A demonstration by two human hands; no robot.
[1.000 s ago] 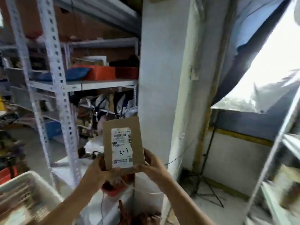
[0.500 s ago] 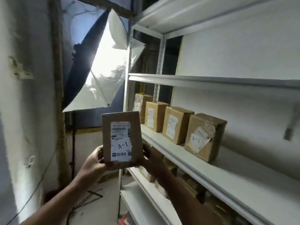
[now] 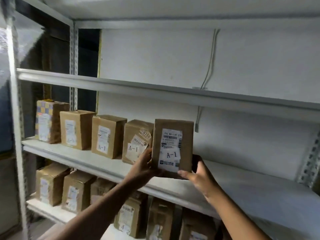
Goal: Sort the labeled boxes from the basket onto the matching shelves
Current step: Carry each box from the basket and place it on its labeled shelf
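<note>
I hold a brown cardboard box labelled A-1 [image 3: 173,144] upright with both hands, at the right end of a row of boxes on the middle shelf [image 3: 242,186]. My left hand [image 3: 143,168] grips its lower left edge. My right hand [image 3: 197,174] grips its lower right corner, thumb under the front. Whether the box's bottom touches the shelf is hidden by my hands. Several brown boxes stand to its left; the nearest one [image 3: 135,141] also carries an A-1 label, and so does the box beside that [image 3: 107,135].
The white metal rack has an upper shelf [image 3: 155,90] with nothing visible on it and a lower shelf with several brown boxes [image 3: 74,191]. A perforated post [image 3: 15,118] stands at the left. The middle shelf is bare to the right of the held box. A cable [image 3: 209,63] runs down the back wall.
My view has turned right from the room to face the rack. Both hands have carried the A-1 box up and forward to the middle shelf, beside the row of boxes.
</note>
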